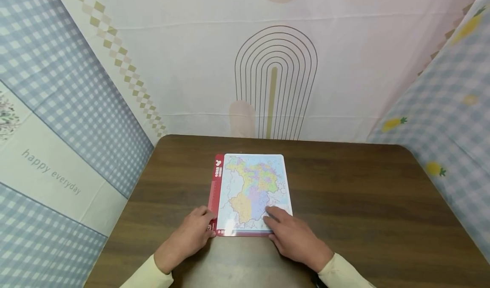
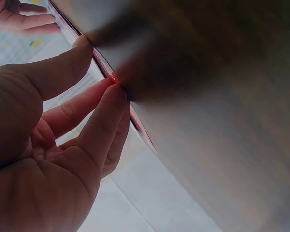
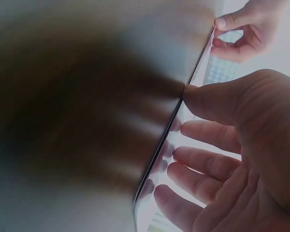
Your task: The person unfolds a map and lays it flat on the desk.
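A glossy map board (image 1: 254,190), printed with a multicoloured map and a red strip (image 1: 217,181) down its left side, lies flat on the brown table. My left hand (image 1: 196,228) is at its near left corner, fingertips on the red strip and thumb by the near edge. Over the near right part is my right hand (image 1: 292,237), fingers spread and slightly bent. The right wrist view shows that thumb (image 3: 203,99) at the board's edge and the other fingers close over the shiny surface, which mirrors them. In the left wrist view the fingertips (image 2: 113,94) touch the board's thin edge.
The wooden table (image 1: 352,194) extends widely to both sides of the board. Behind it hangs a pale cloth (image 1: 191,67) with an arch pattern. Checked blue cloths stand at the left (image 1: 49,88) and right (image 1: 451,109).
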The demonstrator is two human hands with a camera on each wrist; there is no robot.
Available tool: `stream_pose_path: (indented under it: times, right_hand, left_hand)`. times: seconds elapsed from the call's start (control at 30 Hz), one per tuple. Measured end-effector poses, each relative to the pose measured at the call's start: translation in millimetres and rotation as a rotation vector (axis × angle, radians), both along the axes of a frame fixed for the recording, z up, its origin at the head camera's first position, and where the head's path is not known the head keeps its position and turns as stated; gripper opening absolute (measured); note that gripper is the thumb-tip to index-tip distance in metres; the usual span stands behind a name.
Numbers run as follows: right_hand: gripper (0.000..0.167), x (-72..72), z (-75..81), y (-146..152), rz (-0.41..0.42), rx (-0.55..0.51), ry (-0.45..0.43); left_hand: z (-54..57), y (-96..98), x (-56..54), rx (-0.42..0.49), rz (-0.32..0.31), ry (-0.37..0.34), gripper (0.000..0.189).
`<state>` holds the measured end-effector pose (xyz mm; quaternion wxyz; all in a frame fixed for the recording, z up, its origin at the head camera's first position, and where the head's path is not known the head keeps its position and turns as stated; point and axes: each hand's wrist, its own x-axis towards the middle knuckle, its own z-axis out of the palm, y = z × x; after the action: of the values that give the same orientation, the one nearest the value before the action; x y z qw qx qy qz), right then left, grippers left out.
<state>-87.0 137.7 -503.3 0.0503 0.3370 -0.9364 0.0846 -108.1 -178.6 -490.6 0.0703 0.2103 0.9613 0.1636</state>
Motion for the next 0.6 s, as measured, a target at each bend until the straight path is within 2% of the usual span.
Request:
stream_pose_path:
  times: [0.17,0.43,0.6]
  right_hand:
    - [0.042,-2.6,1.3,-17.9,0.003,0.024,-0.013]
    - [0.045,-11.1,3.1,-47.0,0.069,0.078,-0.018]
    - [0.045,-14.2,2.9,-63.8,0.076,0.086,-0.048]
  left_hand:
    - [0.2,-0.9,-0.2,0.006,-0.01,0.009,0.036]
    - [-1.7,-3.1,-1.3,0.019,-0.031,0.047,0.032]
    - [-1.1,-4.1,-0.9,0.031,-0.051,0.074,0.032]
